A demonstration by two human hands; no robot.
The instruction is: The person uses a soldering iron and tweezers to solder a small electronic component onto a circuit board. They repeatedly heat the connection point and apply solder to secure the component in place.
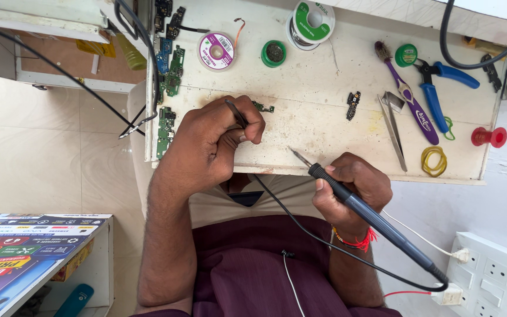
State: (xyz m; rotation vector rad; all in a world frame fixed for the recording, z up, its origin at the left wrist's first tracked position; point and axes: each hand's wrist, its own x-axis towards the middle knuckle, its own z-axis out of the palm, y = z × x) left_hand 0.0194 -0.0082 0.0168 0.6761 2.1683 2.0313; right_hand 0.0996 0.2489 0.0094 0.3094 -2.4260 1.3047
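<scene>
Nearest to me, the right hand [353, 191] is gripping the soldering iron [359, 208] like a pen, fingers [333, 170] clamped on its dark handle, its tip hanging in the air just above the near edge of the worktable [324, 94] and touching nothing. A little farther, the left hand [212, 144] is curling shut around slim tweezers [236, 113], whose points are reaching toward the small green circuit board [263, 107] lying on the table just beside the knuckles; I cannot tell whether they are touching it. I judge the soldering to be at an early stage: the board is being steadied, but the iron is not yet on it. Farther back, solder spools [310, 20], a flux tin [274, 53], blue pliers [441, 88] and spare boards [168, 70] are lying about.
</scene>
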